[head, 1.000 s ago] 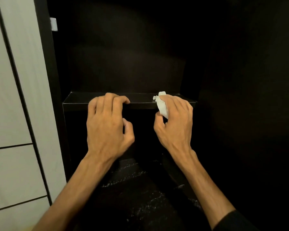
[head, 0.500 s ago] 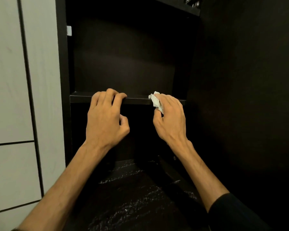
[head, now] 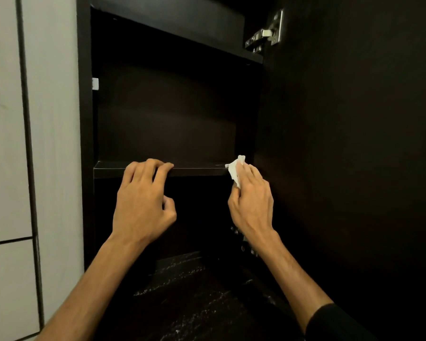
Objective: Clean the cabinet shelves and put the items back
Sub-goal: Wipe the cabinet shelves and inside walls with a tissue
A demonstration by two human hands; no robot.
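Right hand (head: 252, 200) grip: fingers and thumb pinched on white tissue (head: 235, 169), pressed against front edge of shelf (head: 197, 169) at its right end, beside cabinet door (head: 354, 143). Left hand (head: 143, 200) grip: fingers hooked over same edge, thumb free below, steadying. Shelf bare; no items visible. Step, likely: wiping shelf edge. Next probably calls for dragging tissue left along edge, shifting left hand aside.
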